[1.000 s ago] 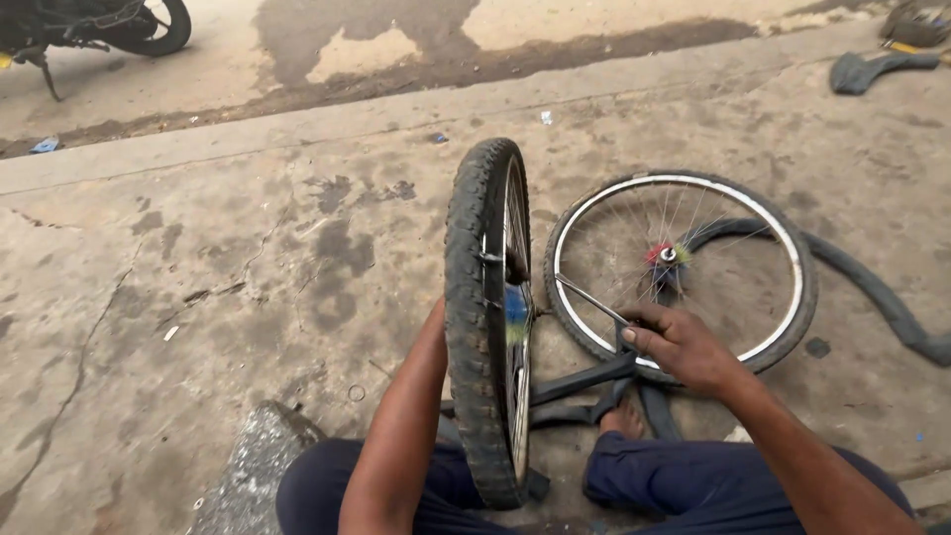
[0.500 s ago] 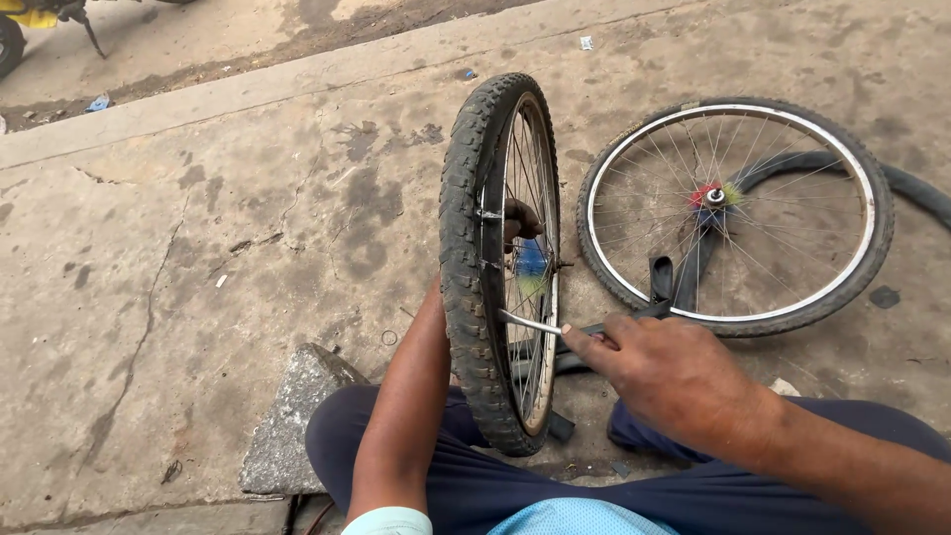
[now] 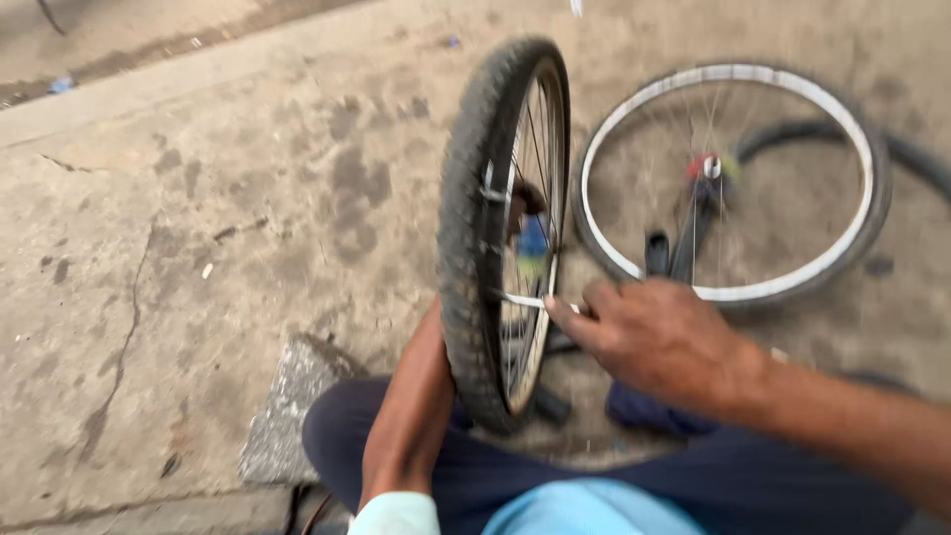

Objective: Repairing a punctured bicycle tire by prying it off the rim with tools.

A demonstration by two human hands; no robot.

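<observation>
An upright bicycle wheel (image 3: 466, 228) with a black knobbly tyre stands between my legs on the concrete. My left forearm (image 3: 411, 416) runs up behind the tyre. Only the fingers of my left hand (image 3: 522, 205) show through the spokes, at the hub beside a blue part. My right hand (image 3: 659, 342) is on the right side of the wheel, fingers pinched on a thin silver metal rod (image 3: 520, 299). The rod points left and reaches the inside of the rim. The picture is motion-blurred.
A bare silver rim (image 3: 738, 73) with spokes lies flat on the ground to the right, with a black fork-like part (image 3: 684, 248) over it. A loose black tyre (image 3: 916, 157) curves behind it. A grey stone slab (image 3: 287, 416) lies by my left leg.
My right hand has come left from near the flat rim to the upright wheel, bringing the thin rod to its rim. The view has closed in and tilted down.
</observation>
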